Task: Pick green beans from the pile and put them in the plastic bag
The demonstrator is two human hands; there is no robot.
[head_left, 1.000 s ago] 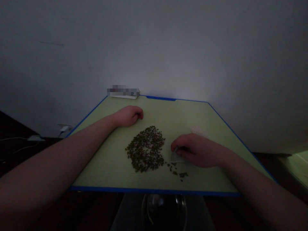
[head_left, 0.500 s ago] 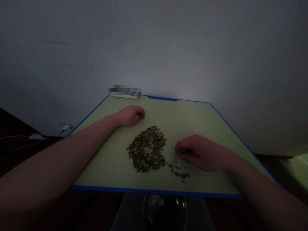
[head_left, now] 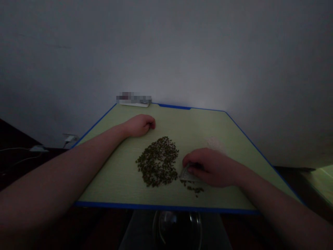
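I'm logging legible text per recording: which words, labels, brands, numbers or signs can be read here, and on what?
None can be read.
Clear piece in the right hand: any marks are too small and blurred.
White item at the table's far left corner: pixelated, unreadable.

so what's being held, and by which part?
Right hand pinches a clear plastic piece near its curved upper edge; whether the left hand holds anything is hidden.
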